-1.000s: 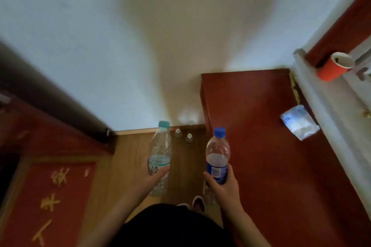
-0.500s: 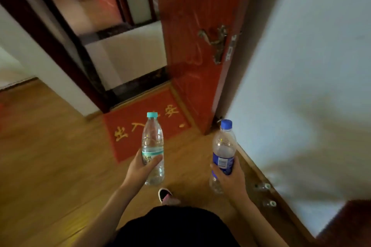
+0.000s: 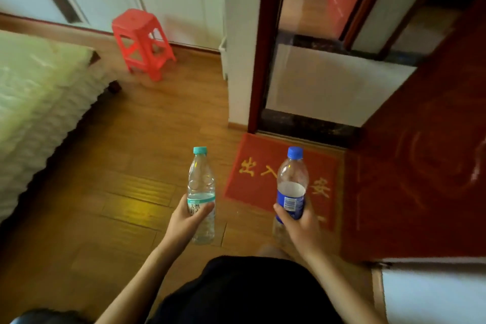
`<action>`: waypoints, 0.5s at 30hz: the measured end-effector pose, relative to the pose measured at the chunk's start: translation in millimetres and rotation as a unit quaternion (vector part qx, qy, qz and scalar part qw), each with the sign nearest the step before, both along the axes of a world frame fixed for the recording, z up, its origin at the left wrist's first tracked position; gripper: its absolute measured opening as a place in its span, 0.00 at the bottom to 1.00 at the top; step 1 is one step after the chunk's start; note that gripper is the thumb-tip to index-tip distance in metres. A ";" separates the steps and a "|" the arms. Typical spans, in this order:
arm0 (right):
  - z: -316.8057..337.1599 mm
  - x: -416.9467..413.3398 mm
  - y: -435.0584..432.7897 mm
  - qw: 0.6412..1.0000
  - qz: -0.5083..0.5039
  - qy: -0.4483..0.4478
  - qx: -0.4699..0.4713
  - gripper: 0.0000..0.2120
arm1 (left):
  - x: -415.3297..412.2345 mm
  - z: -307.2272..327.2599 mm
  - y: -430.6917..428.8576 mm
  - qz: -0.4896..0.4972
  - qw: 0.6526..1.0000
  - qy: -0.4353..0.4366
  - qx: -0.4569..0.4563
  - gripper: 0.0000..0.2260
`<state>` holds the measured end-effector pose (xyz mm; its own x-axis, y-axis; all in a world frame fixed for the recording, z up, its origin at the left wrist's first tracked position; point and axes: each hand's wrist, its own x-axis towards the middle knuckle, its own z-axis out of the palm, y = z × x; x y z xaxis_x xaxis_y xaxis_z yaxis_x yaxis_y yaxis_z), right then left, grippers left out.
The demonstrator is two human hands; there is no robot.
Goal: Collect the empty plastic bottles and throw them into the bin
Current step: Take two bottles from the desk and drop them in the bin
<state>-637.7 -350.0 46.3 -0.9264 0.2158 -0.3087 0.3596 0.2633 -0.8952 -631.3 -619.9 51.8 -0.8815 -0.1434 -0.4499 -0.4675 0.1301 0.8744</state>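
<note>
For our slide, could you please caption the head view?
Left hand grips a teal-capped bottle, right hand a blue-capped bottle, both upright above a wooden floor near a red doormat.

Both bottles (image 3: 201, 192) (image 3: 292, 187) look like clear, glossy plastic. The floor (image 3: 136, 155) is varnished wood with sheen, the stool (image 3: 142, 42) smooth red plastic, the doormat (image 3: 263, 166) rough and matt.
</note>
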 end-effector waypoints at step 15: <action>-24.3 -311.1 -141.4 0.974 0.220 -0.021 -0.043 0.20 | -176.9 -11.0 -106.0 0.260 0.965 -0.039 0.000 0.20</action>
<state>-948.7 -491.3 22.0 -0.9094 -0.2267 -0.3487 0.2667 0.3253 -0.9072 -808.2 -726.0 40.8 -0.6539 -0.5568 -0.5123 -0.5347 -0.1389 0.8335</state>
